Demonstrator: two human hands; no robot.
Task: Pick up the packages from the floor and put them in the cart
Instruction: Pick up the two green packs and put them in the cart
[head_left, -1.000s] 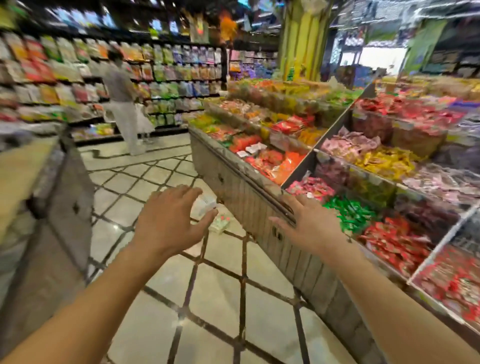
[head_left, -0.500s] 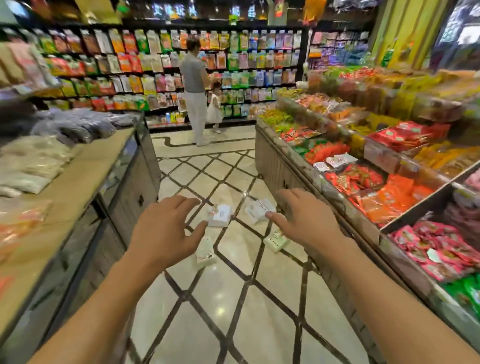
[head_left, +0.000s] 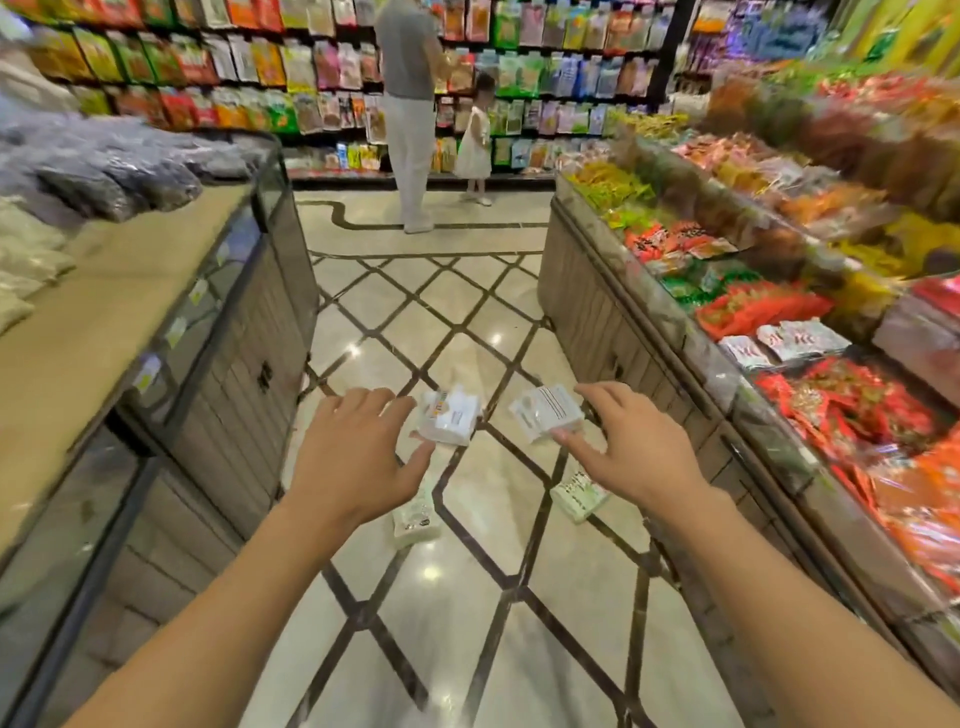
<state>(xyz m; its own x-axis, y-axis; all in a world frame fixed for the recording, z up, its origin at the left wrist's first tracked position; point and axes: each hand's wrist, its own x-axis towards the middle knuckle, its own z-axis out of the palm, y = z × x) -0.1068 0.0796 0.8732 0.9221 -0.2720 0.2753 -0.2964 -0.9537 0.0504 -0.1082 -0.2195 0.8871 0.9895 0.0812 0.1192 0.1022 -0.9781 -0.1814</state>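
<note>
Head view. Aisle swung to dead centre since a second ago, when the snack bins filled the right half; four small packages now in plain sight on the tiled floor (head_left: 467, 322), where only one or two peeked past the hands before. Both arms stretched forward. Left hand (head_left: 358, 452) at 9 o'clock of the group, fingers spread and relaxed, gripping nothing, thumb tip close by the white package with the label (head_left: 449, 415). Right hand (head_left: 636, 447) at 3 o'clock, likewise loose and empty, thumb overlapping the near edge of the white package with printed lines (head_left: 545, 418); contact or mere hovering above it, cannot tell. Nearer, at 6 o'clock, a pale green package (head_left: 415, 522) half hidden under the left hand, and a green-printed package (head_left: 579, 496) below the right. No cart visible anywhere. Judged: reach phase only, nothing picked up yet, all four left to gather.

At 12 o'clock, two shoppers (head_left: 410, 104) before the snack shelves (head_left: 561, 62). Wooden counter (head_left: 130, 291) at 9, candy bins (head_left: 779, 312) at 3.
</note>
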